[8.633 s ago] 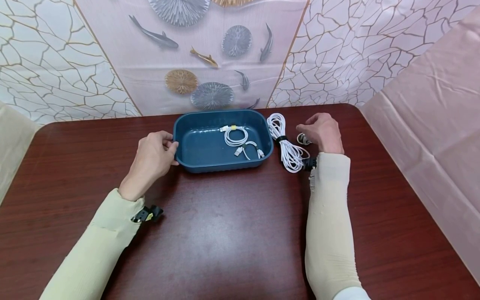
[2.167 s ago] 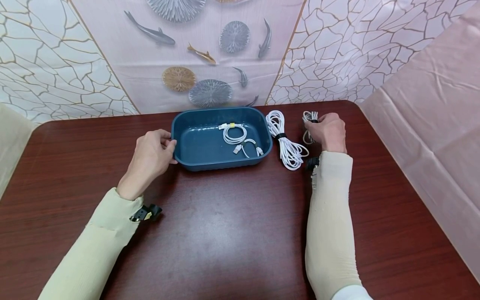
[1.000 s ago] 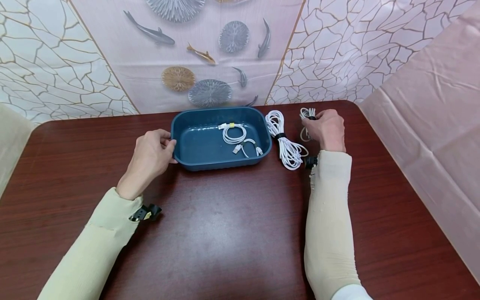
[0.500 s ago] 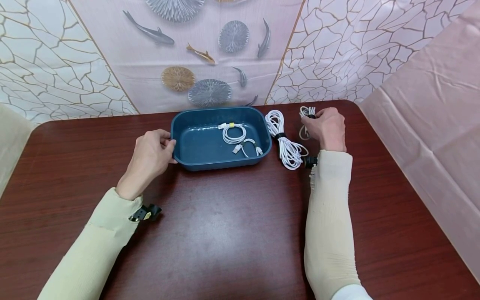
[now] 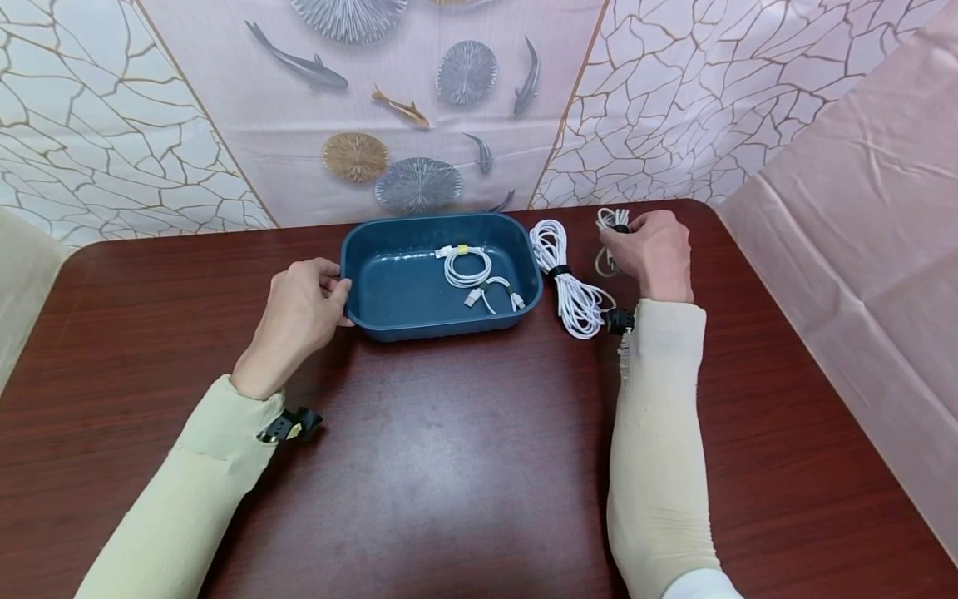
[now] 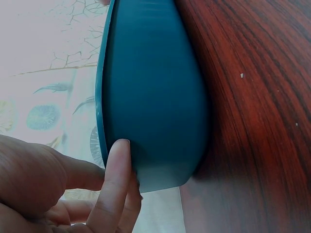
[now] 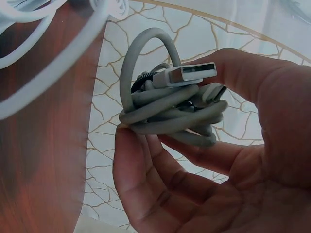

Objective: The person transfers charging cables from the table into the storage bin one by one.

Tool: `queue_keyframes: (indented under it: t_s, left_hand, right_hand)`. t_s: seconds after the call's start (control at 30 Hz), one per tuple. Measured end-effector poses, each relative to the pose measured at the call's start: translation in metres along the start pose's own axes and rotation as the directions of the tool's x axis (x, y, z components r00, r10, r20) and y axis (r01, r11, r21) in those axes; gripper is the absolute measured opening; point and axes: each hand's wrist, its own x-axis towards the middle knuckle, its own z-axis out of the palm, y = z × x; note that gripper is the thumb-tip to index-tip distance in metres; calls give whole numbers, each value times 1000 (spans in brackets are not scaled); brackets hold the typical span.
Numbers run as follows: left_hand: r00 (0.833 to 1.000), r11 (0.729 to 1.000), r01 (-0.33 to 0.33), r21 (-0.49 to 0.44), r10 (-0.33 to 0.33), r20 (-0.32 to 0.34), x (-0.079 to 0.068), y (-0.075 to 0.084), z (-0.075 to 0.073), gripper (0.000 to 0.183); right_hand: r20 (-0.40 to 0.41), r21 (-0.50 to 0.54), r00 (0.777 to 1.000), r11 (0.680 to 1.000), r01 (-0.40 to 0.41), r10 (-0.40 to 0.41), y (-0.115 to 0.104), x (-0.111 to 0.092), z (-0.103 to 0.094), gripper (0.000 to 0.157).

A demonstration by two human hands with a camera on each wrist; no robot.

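Note:
My left hand grips the left end of a dark blue tray, its fingertips at the wall and rim. In my right hand is a greyish-white USB cable, wound into a bundle with a black tie. The right wrist view shows it held between thumb and fingers, its USB-A plug and a smaller oval plug sticking out. Two short white cables lie inside the tray: a round coil with a yellow tie, and a smaller looped cable.
Between the tray and my right hand lies a long white cable bundle, tied with a black strap. Everything stands near the back edge of the dark red-brown table. A patterned cloth backdrop rises behind it.
My right hand first hovered over the small cable bundle, then took hold of it. Lately hand and cable have shifted slightly toward the back edge. The left hand and tray stay put.

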Motion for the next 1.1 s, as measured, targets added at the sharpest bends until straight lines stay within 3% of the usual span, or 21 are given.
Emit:
queue_keyframes:
  t_s: [0.57,1.1]
  left_hand:
    - [1000,1000,18,2,-18,11,0,0,0,34]
    - [1000,1000,-19,-14,19,-2,0,-1,1,33]
  right_hand:
    - [0,-9,1000,1000,8,-8,-5,-3,-3,47]
    - [2,-9,1000,1000,25,-25,-14,-6,-3,43]
